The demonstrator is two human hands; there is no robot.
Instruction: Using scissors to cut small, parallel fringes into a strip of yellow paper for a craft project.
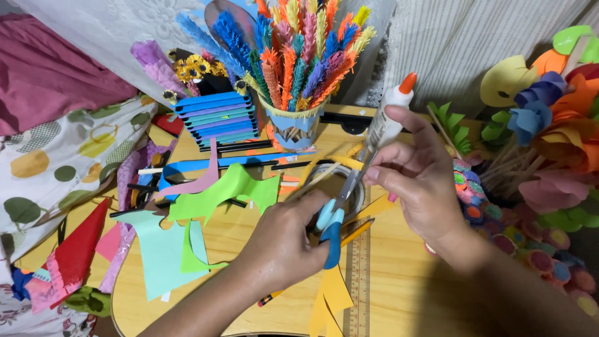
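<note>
My left hand (284, 243) grips blue scissors (334, 218), right hand (418, 181) grips glue bottle (388, 115) mid-table (405, 293); paper scraps (187, 231) cut, yellow strips (331, 296) still unglued, I'd judge.

Two bare forearms enter from the lower edge of the frame, ending in the left hand (284, 246) at lower centre and the right hand (421, 181) at centre right. No sleeve shows on either arm. Fingernails are short and unpainted; both wrists and all visible fingers are bare.

glue bottle (388, 118) right of cup (293, 128)
</note>
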